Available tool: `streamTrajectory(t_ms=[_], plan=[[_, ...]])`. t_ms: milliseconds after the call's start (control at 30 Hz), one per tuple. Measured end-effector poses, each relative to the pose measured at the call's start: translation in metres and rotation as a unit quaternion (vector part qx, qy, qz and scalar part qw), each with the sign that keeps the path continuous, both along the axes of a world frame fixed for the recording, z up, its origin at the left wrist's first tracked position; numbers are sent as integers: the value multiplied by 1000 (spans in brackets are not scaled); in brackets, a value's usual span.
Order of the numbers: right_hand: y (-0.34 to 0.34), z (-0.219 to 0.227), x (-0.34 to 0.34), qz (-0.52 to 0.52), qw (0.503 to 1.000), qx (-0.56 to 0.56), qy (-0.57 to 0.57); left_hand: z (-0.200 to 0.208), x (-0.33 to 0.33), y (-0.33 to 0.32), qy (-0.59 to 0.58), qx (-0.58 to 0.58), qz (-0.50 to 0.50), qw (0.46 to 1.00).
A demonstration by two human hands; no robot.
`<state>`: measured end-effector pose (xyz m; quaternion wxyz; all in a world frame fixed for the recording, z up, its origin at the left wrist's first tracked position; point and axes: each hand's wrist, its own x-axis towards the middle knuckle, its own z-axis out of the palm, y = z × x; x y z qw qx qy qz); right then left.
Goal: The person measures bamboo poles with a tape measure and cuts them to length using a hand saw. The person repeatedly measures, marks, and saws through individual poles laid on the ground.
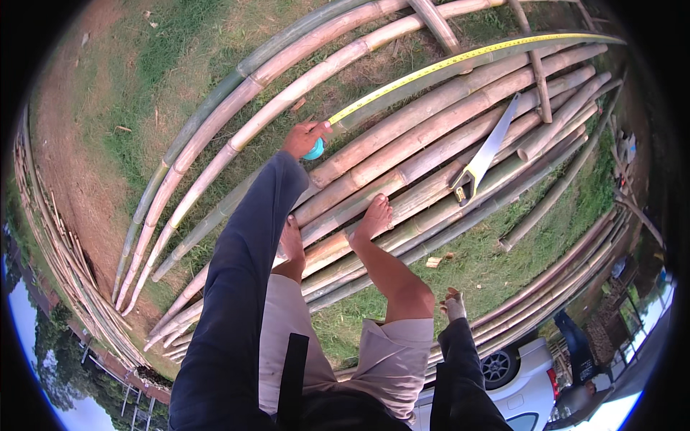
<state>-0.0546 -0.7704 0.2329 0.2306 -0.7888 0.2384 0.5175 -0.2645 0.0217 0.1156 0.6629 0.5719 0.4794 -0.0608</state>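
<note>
My left hand (305,138) is closed around a teal tape measure (314,149), its arm stretched forward over the bamboo. From there the yellow tape blade (431,70) runs out to the far right, along a greenish bamboo pole (381,100). My right hand (453,304), with a pale covering on it, hangs low beside my right knee. Its fingers are loosely apart, and I see nothing in them. A hand saw (489,154) with a yellow and black handle rests on the poles, right of my bare feet (372,218).
Several long bamboo poles (424,161) lie side by side under my feet. More poles (244,90) lie across the grass farther off, with crosspieces (537,75) among them. Another bamboo stack (57,251) is at far left. A white vehicle (528,381) and a person (575,352) are behind at right.
</note>
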Motion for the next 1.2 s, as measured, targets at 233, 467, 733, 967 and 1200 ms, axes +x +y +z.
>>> streamTrajectory(t_ms=[233,467,733,967,1200], plan=[[179,-138,55,403,874,-117,-246,-95,-63,-13,-6,155,7,988],[295,-201,163,460,786,-210,-356,-116,-100,-20,36,80,78,993],[290,-282,235,305,932,0,-197,-115,-104,-16,18,133,27,991],[315,-260,219,421,887,-127,-141,-103,-124,-24,50,184,0,982],[338,-248,162,526,812,-144,-206,-113,-144,-43,16,279,39,959]])
